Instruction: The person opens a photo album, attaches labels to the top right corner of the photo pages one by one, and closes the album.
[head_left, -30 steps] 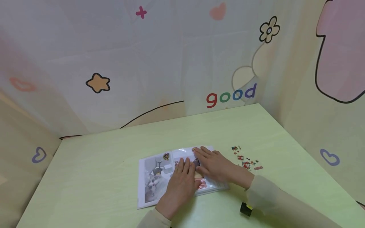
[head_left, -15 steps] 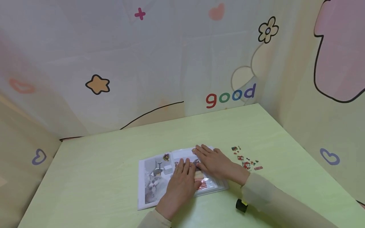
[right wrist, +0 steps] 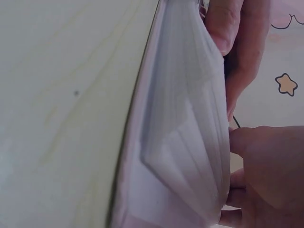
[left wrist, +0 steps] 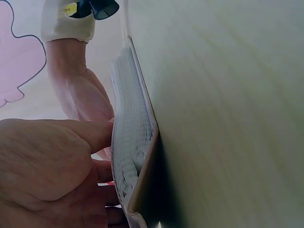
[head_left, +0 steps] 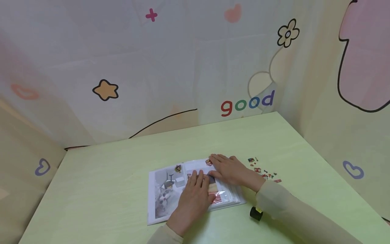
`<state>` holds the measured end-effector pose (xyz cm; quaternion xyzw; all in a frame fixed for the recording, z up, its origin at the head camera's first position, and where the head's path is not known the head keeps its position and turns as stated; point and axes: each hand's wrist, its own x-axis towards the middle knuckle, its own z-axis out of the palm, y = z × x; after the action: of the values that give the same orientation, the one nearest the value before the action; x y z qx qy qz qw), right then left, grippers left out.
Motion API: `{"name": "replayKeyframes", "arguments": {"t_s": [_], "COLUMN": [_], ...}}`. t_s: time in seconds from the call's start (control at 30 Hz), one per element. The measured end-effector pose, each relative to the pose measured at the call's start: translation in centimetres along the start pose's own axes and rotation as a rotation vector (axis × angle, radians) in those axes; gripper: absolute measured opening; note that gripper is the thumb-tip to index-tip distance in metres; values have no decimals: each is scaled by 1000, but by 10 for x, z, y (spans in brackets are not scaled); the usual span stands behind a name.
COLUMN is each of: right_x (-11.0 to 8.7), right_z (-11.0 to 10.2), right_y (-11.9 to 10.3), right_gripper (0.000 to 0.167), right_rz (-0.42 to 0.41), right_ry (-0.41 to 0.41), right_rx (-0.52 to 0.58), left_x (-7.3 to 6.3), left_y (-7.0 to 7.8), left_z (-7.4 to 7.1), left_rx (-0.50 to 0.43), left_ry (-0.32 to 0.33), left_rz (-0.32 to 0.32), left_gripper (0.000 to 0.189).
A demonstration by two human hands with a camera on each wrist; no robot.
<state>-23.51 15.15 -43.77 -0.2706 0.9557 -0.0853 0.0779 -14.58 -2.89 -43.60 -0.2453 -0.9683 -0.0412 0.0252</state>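
Note:
A photo album [head_left: 151, 203] with clear-sleeved pages lies open on the table. Its left page shows a grey cat picture [head_left: 166, 200], with a small round sticker [head_left: 178, 168] near the top. My left hand [head_left: 193, 200] rests on the right page with fingers extended, covering part of a colourful picture [head_left: 217, 198]. Near that page's upper right, my right hand [head_left: 233, 171] lies with straight fingers, the tips beside another small sticker [head_left: 208, 162]. From the side, the right wrist view shows a thick stack of pages [right wrist: 190, 109] under both hands.
Several small loose stickers [head_left: 257, 169] lie on the table [head_left: 106, 189] right of the album, partly behind the right forearm. A black wrist camera [head_left: 256, 214] hangs under the right sleeve. Printed curtains [head_left: 152, 67] enclose the table's back and sides.
My right wrist and sleeve have shifted slightly up and left, and the fingertips have moved a little off the upper sticker, leaving more of it visible. My left hand has stayed put.

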Motion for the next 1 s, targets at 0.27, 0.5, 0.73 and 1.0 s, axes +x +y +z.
{"name": "replayKeyframes", "arguments": {"t_s": [0.27, 0.5, 0.73, 1.0], "right_x": [2, -13, -26, -15], "right_z": [0, 4, 6, 3], "right_y": [3, -2, -9, -4], "right_gripper": [73, 73, 64, 62], "right_rz": [-11, -55, -107, -48], "right_ry": [15, 108, 87, 18], "right_rx": [53, 33, -11, -57], "left_x": [-1, 0, 0, 1], "left_y": [-1, -1, -3, -1], "left_z": [-1, 0, 2, 3], "left_rx": [-7, 1, 18, 10], "left_ry": [0, 4, 15, -8], "left_rz": [0, 9, 21, 9], "left_gripper": [61, 61, 60, 61]}}
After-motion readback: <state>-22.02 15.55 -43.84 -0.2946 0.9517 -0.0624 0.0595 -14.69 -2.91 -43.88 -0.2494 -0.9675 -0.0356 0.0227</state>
